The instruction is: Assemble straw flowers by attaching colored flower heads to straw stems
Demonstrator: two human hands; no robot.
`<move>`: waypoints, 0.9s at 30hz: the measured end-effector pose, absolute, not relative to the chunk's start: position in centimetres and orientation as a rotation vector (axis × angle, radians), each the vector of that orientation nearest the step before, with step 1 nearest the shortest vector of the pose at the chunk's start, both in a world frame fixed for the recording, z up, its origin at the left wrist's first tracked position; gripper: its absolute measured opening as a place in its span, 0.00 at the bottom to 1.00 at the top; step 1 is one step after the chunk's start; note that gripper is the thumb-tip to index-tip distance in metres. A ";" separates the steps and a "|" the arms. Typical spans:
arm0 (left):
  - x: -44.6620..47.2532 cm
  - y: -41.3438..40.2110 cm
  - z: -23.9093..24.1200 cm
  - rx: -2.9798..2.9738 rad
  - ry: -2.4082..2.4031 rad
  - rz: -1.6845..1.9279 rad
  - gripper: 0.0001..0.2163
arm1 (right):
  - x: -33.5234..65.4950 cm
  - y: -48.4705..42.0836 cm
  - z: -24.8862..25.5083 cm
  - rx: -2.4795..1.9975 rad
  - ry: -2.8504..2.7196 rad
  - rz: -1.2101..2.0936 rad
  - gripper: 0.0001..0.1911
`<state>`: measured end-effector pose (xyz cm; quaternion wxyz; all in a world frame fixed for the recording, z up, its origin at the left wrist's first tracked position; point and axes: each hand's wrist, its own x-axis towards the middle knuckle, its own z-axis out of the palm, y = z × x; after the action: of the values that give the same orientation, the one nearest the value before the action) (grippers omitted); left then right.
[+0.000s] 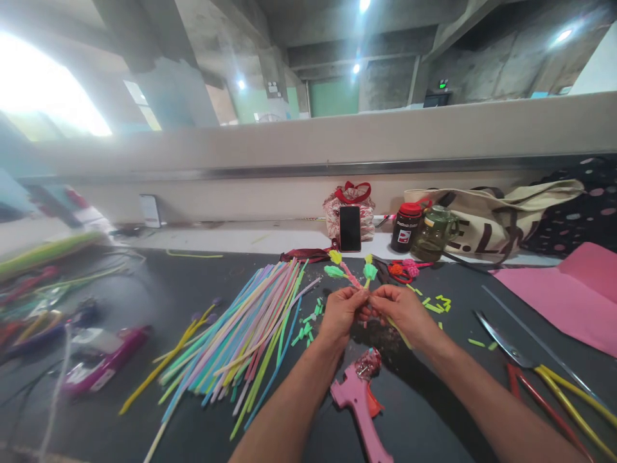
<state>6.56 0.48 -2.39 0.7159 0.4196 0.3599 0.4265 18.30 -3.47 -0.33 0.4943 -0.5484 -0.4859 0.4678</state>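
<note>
My left hand (343,312) and my right hand (398,310) meet above the dark table, fingers pinched together. Between them they hold a small handmade flower spray (353,276), with a pink stem and green and yellow tips pointing away from me. A yellowish strip (401,334) runs out below my right hand. Below my hands lies a pink glue gun (354,392) with an orange-red trigger. To the left spreads a bundle of thin pastel straw-like stems (245,328). Short green cut pieces (304,331) lie beside my left hand. My fingertips hide their exact grip.
Large scissors (520,360) with red and yellow handles lie at the right, near pink sheets (563,283). Along the back stand a phone (349,228), a red-capped bottle (405,228), a green bottle (430,233) and a canvas bag (486,225). Yellow stems (166,360) lie left.
</note>
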 end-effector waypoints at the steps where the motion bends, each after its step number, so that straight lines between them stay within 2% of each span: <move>1: 6.7 0.4 -2.4 0.928 0.787 0.955 0.14 | 18.3 -3.5 -0.3 -1.329 -1.187 1.118 0.11; 16: 6.4 0.3 -1.7 0.898 0.747 0.865 0.14 | 18.1 -3.6 -0.2 -1.370 -1.155 1.049 0.11; 27: 5.4 0.7 -1.0 1.000 0.847 0.826 0.13 | 18.6 -3.6 -0.3 -1.458 -1.370 0.883 0.07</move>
<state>5.36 0.74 -0.96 0.7147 0.4515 0.3825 0.3728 18.57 -3.61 -0.32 0.4595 -0.5920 -0.5564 0.3588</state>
